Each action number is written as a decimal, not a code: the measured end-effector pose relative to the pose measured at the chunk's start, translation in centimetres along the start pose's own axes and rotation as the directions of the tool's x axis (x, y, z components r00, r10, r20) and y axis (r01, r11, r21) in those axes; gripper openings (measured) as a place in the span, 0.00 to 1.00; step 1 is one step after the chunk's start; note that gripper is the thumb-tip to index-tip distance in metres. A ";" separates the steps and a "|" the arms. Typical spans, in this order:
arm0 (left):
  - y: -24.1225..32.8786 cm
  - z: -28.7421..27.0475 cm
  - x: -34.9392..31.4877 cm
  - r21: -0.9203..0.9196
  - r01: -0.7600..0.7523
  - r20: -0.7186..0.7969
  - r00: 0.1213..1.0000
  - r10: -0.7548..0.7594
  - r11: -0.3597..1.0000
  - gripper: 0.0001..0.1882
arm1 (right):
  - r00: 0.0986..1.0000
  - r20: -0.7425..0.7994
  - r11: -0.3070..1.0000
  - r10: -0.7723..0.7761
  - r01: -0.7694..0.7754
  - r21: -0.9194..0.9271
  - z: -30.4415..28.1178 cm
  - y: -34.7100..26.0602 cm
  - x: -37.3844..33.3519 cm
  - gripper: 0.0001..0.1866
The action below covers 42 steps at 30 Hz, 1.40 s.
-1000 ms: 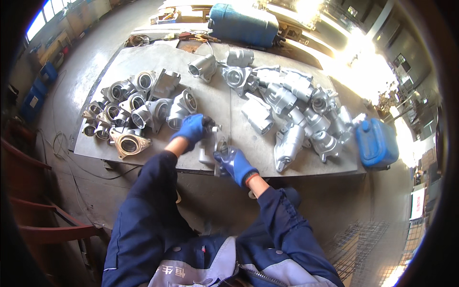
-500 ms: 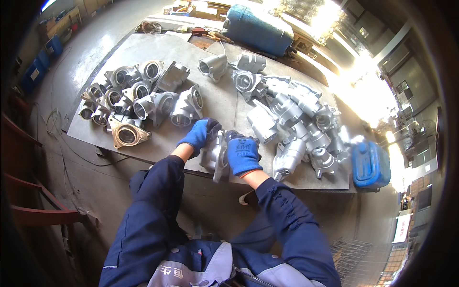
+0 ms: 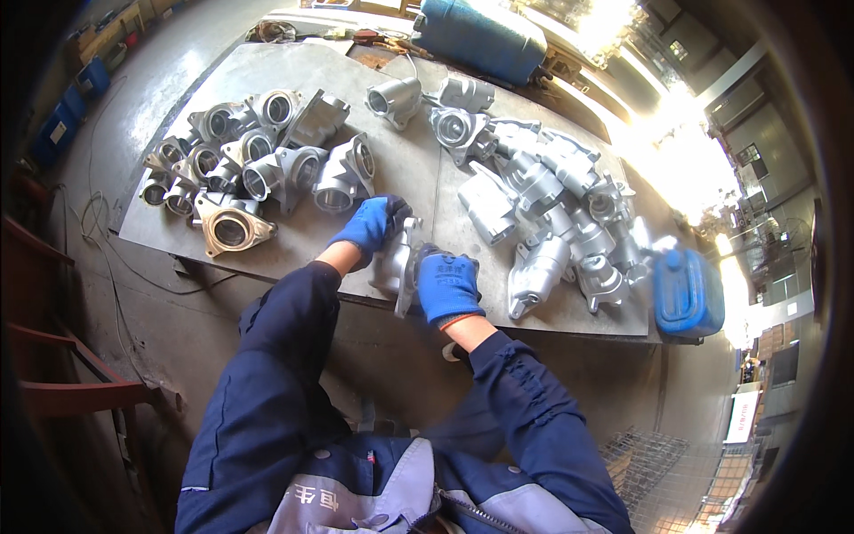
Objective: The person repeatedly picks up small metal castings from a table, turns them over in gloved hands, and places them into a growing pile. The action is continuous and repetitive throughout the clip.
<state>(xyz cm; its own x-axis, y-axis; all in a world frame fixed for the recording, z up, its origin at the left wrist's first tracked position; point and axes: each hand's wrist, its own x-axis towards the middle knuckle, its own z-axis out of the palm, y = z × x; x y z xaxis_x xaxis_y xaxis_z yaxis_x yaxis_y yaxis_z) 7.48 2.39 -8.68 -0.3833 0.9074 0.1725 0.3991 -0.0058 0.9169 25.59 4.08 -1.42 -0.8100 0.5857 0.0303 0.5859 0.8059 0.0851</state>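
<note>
A silver-grey metal casting (image 3: 391, 264) with a wide flange stands tilted near the table's front edge, between my two blue-gloved hands. My left hand (image 3: 369, 227) is closed around its upper left part, with dark fingertips over the flange's top. Against the flange's right face, my right hand (image 3: 447, 283) is curled into a fist. Its fingertips are hidden, so whatever it holds cannot be made out. The nearest other castings are an upright flanged one (image 3: 342, 178) beyond my left hand and a ribbed one (image 3: 538, 274) to the right of my right hand.
Castings cluster on the metal table (image 3: 400, 169) at left, including a bronze-toned one (image 3: 233, 230), and pile up at right (image 3: 543, 205). A blue jerrycan (image 3: 688, 294) stands at the right corner; a blue drum (image 3: 480, 40) lies at the back. Cables (image 3: 116, 258) trail across the floor.
The whole scene sits slightly higher in the picture. My hands and the casting stay together at the table's front edge, with the right hand shifted a little against the flange.
</note>
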 end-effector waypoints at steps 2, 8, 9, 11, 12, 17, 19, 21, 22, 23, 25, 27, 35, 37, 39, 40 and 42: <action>-0.7 -0.1 0.2 0.019 0.033 0.040 0.999 -0.034 0.999 0.12 | 0.999 0.044 1.000 0.008 -0.007 -0.009 0.2 -0.4 -0.7 0.07; -1.2 0.1 0.5 0.040 -0.044 -0.012 0.999 0.045 0.998 0.11 | 0.999 0.004 0.999 0.041 -0.041 0.029 0.9 -1.2 -2.6 0.06; -1.3 0.0 0.4 0.037 -0.044 -0.002 0.999 0.044 0.998 0.11 | 1.000 0.002 1.000 0.031 -0.031 0.002 0.9 -1.5 -3.2 0.06; -1.2 -0.2 0.5 0.057 -0.057 0.021 0.998 0.056 0.997 0.11 | 1.000 -0.003 1.000 0.024 -0.024 0.012 2.3 -1.6 -4.3 0.06; -0.9 -0.2 0.3 0.072 -0.060 0.024 0.998 0.058 0.996 0.10 | 1.000 -0.006 1.000 0.023 -0.023 0.015 3.0 -1.6 -4.9 0.06; -1.5 0.1 0.4 0.082 -0.136 -0.006 0.991 0.137 0.987 0.09 | 0.999 -0.023 0.998 0.046 -0.045 0.046 5.7 -2.3 -8.4 0.04; -1.7 0.2 0.2 0.078 -0.137 -0.020 0.990 0.139 0.987 0.09 | 0.998 -0.011 0.996 0.066 -0.065 0.059 6.4 -2.7 -9.3 0.05; -1.0 -0.3 0.4 0.125 -0.103 -0.005 0.995 0.104 0.987 0.09 | 0.996 0.070 0.988 -0.049 0.059 -0.142 8.3 -3.3 -11.1 0.08; -1.0 -0.1 -0.2 0.143 -0.128 -0.016 0.991 0.131 0.981 0.10 | 0.981 0.165 0.991 -0.099 0.081 0.111 13.2 -3.7 -13.9 0.10; -1.4 -0.1 -0.5 0.171 -0.166 -0.027 0.985 0.173 0.971 0.10 | 0.951 0.265 0.974 -0.161 0.110 0.199 16.1 -4.2 -17.2 0.09; -3.3 0.5 0.6 0.180 -0.113 -0.131 0.982 0.137 0.977 0.11 | 0.949 -0.317 0.984 0.000 0.056 0.169 21.6 -5.1 -21.2 0.14; 0.3 0.3 -1.6 0.291 0.018 -0.228 0.972 0.051 0.957 0.11 | 0.882 0.459 0.893 0.103 -0.285 0.348 14.7 -5.3 -20.1 0.18; 4.2 1.3 -9.0 0.340 0.460 -0.630 0.759 -0.165 0.820 0.13 | 0.972 0.030 0.919 -0.231 0.208 0.336 22.9 5.1 -17.5 0.18; 2.6 2.6 -11.9 0.041 0.264 -0.734 0.662 -0.150 0.964 0.14 | 0.814 0.573 -0.016 0.097 -0.575 0.818 8.2 1.1 -13.5 0.08; 3.3 4.8 -14.3 -0.092 0.140 -0.721 0.673 -0.163 0.986 0.17 | 0.871 0.485 -0.279 0.081 -0.448 0.850 6.7 0.7 -12.3 0.10; 3.3 5.9 -15.2 -0.579 -0.004 -0.596 0.684 -0.420 0.815 0.18 | 0.904 0.420 -0.382 0.079 -0.362 0.850 7.8 0.6 -11.5 0.12; 5.0 7.6 -17.0 -0.953 -0.194 -0.304 0.633 -0.712 0.234 0.24 | 0.935 0.315 -0.338 0.159 -0.248 0.908 10.8 0.4 -9.0 0.11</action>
<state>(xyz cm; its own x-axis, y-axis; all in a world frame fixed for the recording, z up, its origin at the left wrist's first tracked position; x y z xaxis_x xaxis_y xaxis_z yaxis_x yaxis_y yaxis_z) 22.32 -9.82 -9.74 -0.7798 0.4510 -0.4342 -0.6258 -0.5781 0.5236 33.42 0.07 -12.43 -0.6562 0.7037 -0.2723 0.0262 -0.3394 -0.9403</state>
